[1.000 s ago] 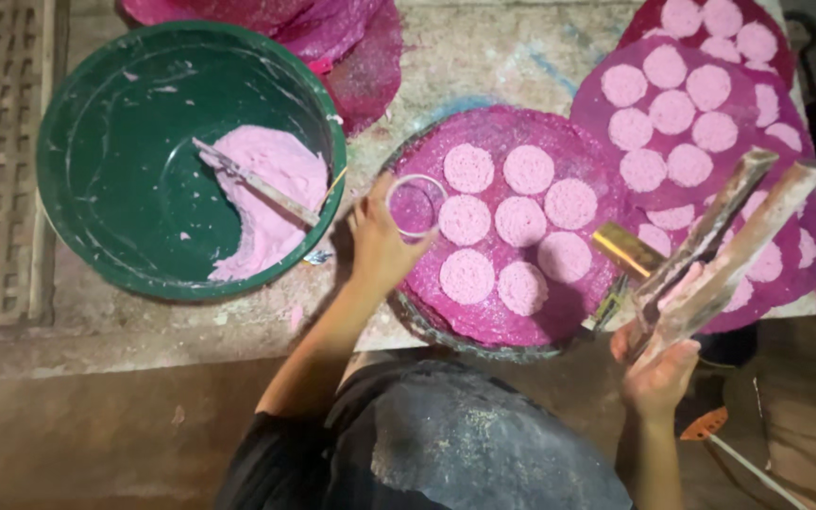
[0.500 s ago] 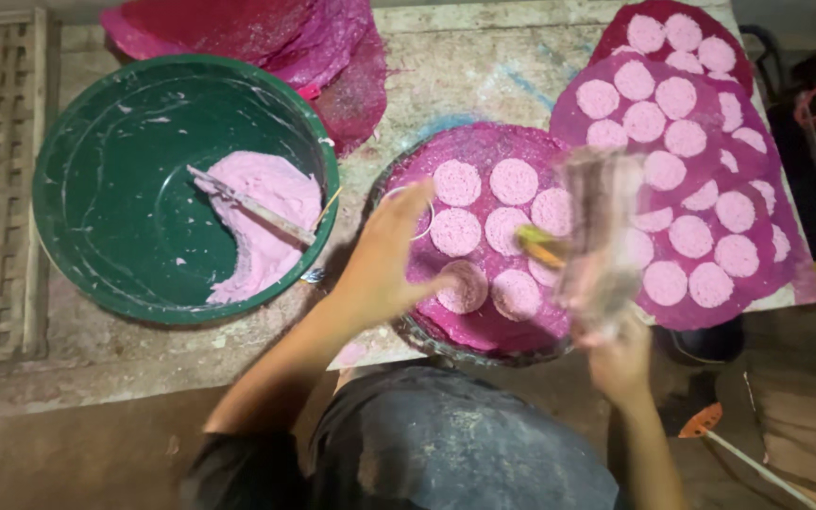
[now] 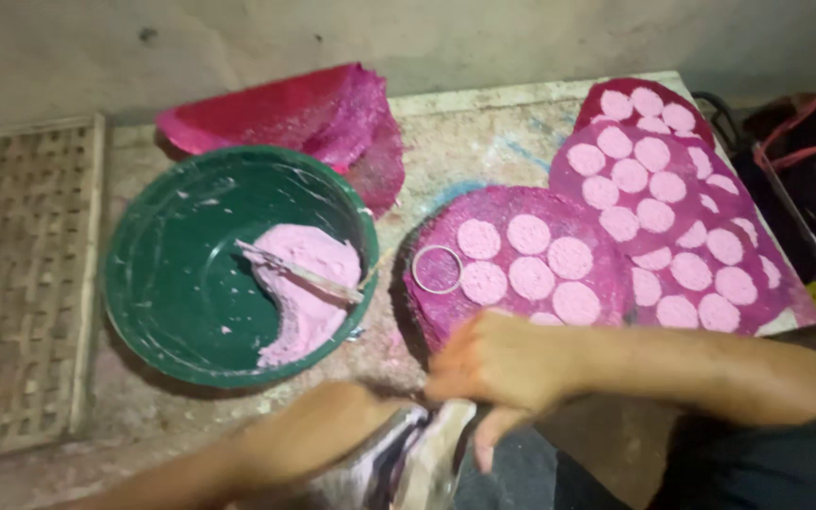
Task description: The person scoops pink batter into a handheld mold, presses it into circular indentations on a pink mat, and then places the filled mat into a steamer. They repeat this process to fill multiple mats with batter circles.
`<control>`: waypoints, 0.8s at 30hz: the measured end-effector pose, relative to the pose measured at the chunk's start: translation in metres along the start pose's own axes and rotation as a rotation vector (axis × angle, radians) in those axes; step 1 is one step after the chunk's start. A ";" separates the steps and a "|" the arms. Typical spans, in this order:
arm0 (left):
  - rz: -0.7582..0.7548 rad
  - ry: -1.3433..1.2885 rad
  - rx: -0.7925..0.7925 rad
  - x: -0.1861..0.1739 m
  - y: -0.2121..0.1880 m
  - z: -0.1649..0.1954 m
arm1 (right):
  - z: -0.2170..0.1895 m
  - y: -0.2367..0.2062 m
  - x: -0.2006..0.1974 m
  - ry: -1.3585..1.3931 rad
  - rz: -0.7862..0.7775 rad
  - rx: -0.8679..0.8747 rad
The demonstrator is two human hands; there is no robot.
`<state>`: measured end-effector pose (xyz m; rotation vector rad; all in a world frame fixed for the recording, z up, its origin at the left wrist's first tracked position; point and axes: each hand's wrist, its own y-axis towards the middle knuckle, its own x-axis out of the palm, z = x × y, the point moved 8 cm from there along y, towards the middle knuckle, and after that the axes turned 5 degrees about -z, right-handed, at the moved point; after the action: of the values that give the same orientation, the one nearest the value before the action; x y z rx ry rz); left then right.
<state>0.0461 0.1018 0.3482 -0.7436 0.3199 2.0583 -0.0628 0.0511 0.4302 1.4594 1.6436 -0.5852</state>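
Bowl (image 3: 191, 283) left of ring (image 3: 437, 269)

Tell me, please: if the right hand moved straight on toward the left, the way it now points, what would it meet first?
Probably the left hand, just beside the right hand near the lower edge. Farther along lies the round green plastic basin holding pink paste, though depth is unclear.

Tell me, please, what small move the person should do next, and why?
Probably bring a hand back to the metal ring. It lies free on the round pink sheet, on a bare spot beside the pale discs. Both hands, the right hand and the left, are low at the table edge, busy with a blurred tool.
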 end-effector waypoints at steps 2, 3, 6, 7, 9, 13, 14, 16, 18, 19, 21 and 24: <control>-0.149 0.052 -0.304 0.025 -0.033 -0.016 | 0.000 0.014 0.028 0.249 -0.126 0.062; -0.113 -0.016 -0.302 0.025 -0.049 -0.018 | 0.001 0.020 0.042 0.380 -0.186 0.096; 0.024 -0.245 -0.321 0.020 -0.095 -0.030 | 0.005 0.038 0.057 0.671 -0.100 0.068; 0.064 -0.276 -0.325 0.014 -0.110 -0.037 | 0.007 0.044 0.062 0.708 -0.102 0.073; 0.129 -0.326 -0.328 -0.003 -0.140 -0.048 | 0.012 0.053 0.066 0.746 -0.109 0.080; 0.168 -0.427 -0.341 -0.030 -0.179 -0.068 | 0.027 0.064 0.036 0.501 0.005 0.140; 0.167 -0.450 -0.327 -0.035 -0.188 -0.071 | 0.034 0.065 0.016 0.310 0.077 0.136; 0.150 -0.526 -0.283 -0.036 -0.200 -0.077 | 0.030 0.070 -0.023 -0.348 0.202 0.070; 0.139 -0.636 -0.224 -0.030 -0.201 -0.095 | 0.039 0.086 -0.029 -0.935 0.018 -0.033; 0.139 -0.688 -0.189 -0.023 -0.198 -0.104 | 0.051 0.102 -0.030 -1.052 -0.017 -0.089; 0.186 -0.836 -0.151 0.000 -0.185 -0.131 | 0.065 0.127 -0.035 -1.205 0.032 -0.101; 0.527 -1.190 -0.166 0.023 -0.183 -0.190 | 0.085 0.145 -0.043 -1.130 0.279 0.059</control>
<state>0.2606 0.1281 0.1947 0.6133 -0.3804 2.6428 0.0986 -0.0102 0.4465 1.0176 0.5318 -1.0374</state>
